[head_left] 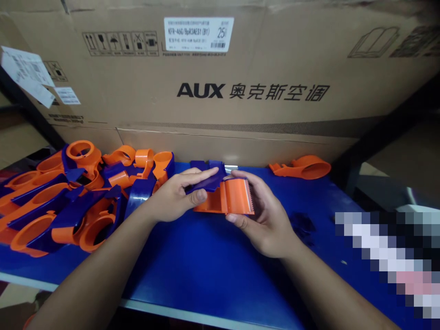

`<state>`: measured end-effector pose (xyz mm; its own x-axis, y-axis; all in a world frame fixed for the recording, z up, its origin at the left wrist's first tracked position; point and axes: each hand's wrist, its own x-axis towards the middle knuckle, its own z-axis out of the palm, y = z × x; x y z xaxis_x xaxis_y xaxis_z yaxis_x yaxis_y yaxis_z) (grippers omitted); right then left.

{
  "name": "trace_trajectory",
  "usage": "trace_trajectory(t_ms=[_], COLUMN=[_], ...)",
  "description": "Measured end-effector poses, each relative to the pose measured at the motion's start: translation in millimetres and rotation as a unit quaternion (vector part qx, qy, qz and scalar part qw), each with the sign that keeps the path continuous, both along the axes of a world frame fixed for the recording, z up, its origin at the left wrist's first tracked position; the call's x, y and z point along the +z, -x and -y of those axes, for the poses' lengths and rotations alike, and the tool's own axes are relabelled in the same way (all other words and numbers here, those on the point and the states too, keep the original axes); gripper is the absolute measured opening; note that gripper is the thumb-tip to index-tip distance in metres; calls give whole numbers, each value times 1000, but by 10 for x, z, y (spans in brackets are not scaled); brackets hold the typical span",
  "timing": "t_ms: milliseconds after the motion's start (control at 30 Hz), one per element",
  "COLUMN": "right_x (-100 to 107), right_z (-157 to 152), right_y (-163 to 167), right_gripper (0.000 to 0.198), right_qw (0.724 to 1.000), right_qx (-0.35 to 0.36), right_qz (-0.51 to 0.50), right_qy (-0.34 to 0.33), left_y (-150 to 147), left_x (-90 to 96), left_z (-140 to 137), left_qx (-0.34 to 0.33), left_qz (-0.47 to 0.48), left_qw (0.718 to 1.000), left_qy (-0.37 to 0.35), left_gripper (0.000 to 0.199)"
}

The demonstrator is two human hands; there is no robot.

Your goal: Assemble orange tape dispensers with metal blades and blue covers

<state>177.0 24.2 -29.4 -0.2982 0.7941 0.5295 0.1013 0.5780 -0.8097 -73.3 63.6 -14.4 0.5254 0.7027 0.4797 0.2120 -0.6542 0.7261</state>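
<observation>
Over the middle of the blue table I hold an orange and blue tape dispenser (237,197) in both hands. My right hand (271,220) is closed around its orange end, beside the serrated edge, with the thumb underneath. My left hand (178,195) grips the other end, its index finger stretched along the blue piece (208,179) on top and its thumb at the near side. Part of the dispenser is hidden by my fingers. Just behind it, a blue part and a pale metallic strip (232,168) show on the table.
Many orange and blue tape dispensers (37,199) are heaped at the left. One orange dispenser body (309,167) lies at the back right. Small dark pieces (302,224) rest right of my right hand. A large cardboard box (137,91) stands behind the blue tabletop (192,270).
</observation>
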Motion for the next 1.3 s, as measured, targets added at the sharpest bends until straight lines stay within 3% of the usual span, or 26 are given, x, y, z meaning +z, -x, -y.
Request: trace_trajectory(t_ms=[233,333,400,533,600,667,767,867,967,1067,1133,1200,1300], right_x=[-11,-26,-17,55,95,119,112,72,56,73,81,83,84], right_z=[-30,-48,-51,-23,4,36,89,146,173,136,83,27,-39], right_y=[16,23,23,11,8,14,46,101,160,179,152,98,0], right_gripper=[65,64,62,61,59,58,60,66,63,55,55,55,49], right_qw=[999,999,999,996,992,986,982,984,983,976,970,961,950], right_qx=[14,16,27,73,107,143,168,148,150,161,161,166,181], right_qz=[-26,-28,-22,2,11,21,51,60,16,-46,-82,-107,-116], right_qy=[19,29,38,53,66,80,77,73,107,139,164,192,224], left_y=[-32,-103,-161,-254,-298,-354,-452,-543,-614,-638,-598,-495,-254], left_x=[18,8,-4,5,23,35,12,-62,-150,-210,-214,-172,-28], left_z=[47,46,22,-31,-33,-10,63,154,217,228,219,210,210], left_qx=[16,57,121,202,212,215,206,233,257,226,211,234,225], left_qz=[8,99,219,388,425,455,461,417,386,384,344,248,16], left_qw=[998,984,941,818,790,781,796,826,843,852,877,923,972], left_qy=[52,134,227,374,387,370,333,298,273,274,261,177,-57], left_gripper=[61,57,52,43,43,44,42,44,52,58,65,76,92])
